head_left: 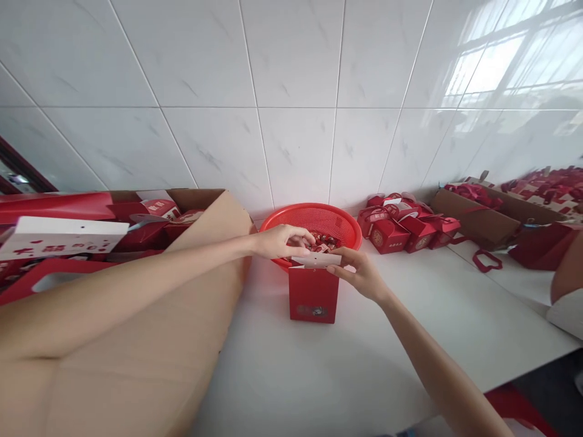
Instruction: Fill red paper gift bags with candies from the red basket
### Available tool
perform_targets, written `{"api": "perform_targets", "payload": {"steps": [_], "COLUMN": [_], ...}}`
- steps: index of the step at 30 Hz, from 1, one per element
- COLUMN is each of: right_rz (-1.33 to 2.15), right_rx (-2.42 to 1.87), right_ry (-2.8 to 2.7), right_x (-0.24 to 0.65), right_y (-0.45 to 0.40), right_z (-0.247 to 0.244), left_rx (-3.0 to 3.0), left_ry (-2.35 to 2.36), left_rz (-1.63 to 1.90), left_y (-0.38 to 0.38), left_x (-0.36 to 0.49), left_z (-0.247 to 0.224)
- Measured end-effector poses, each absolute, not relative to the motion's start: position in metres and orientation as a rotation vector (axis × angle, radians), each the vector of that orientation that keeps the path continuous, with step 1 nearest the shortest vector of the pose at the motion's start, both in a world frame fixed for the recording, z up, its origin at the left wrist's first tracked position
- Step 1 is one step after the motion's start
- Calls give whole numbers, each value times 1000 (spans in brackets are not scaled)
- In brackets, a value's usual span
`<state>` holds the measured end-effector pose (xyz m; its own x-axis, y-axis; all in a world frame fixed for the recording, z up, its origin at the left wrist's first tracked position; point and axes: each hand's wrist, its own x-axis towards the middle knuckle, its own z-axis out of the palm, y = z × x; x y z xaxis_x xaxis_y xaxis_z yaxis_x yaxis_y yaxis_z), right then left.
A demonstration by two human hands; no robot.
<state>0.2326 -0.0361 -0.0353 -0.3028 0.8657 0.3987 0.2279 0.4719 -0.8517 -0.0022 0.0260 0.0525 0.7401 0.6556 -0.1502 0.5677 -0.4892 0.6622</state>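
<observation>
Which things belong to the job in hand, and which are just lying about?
Apparently in use:
- red box, right hand at its white flap
- red basket of small items, left hand by it

Perhaps just lying about:
- clustered red boxes
- cardboard carton beyond them

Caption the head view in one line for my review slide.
Right hand holds a red box by its white top flap, left hand opposite, red basket behind.
</observation>
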Motion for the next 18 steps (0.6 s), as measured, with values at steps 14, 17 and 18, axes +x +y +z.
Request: {"api": "perform_targets", "payload": {"steps": [14, 17, 18], "right_rz": [676, 653, 645], "right_rx": [-911, -900, -893], "right_ry": [-1641, -1618, -1613], "right_x": [215, 217, 218], "right_y": [-56, -58, -58], "right_z": [-57, -61, -63], "left_rx": [2423, 2451, 2469], "left_ry": [1054, 1048, 1035], "left_rz": [-12, 100, 128], "left_y": [-29, -25, -23], "left_x": [-12, -11, -10], "left_z": [55, 46, 44]}}
